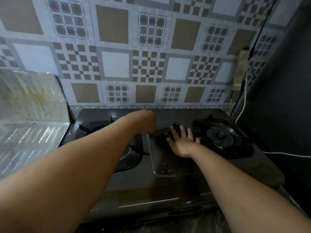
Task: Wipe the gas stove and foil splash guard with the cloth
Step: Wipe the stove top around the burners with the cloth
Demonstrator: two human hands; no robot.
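A dark two-burner gas stove (168,187) fills the middle of the view. My right hand (182,142) lies fingers spread on a dark crumpled cloth (164,136), pressing it onto the stove top between the burners, just left of the right burner (220,136). My left arm reaches across the left burner (133,155). My left hand (146,121) is bent down at the wrist near the stove's back edge, its fingers hidden. The foil splash guard (32,105) stands folded at the stove's left side, stained with yellowish marks and dark specks.
A patterned tiled wall (116,64) rises right behind the stove. A grimy power strip (241,71) hangs on the wall at the right, with a white cable (244,101) running down beside the right burner. A dark wall closes the right side.
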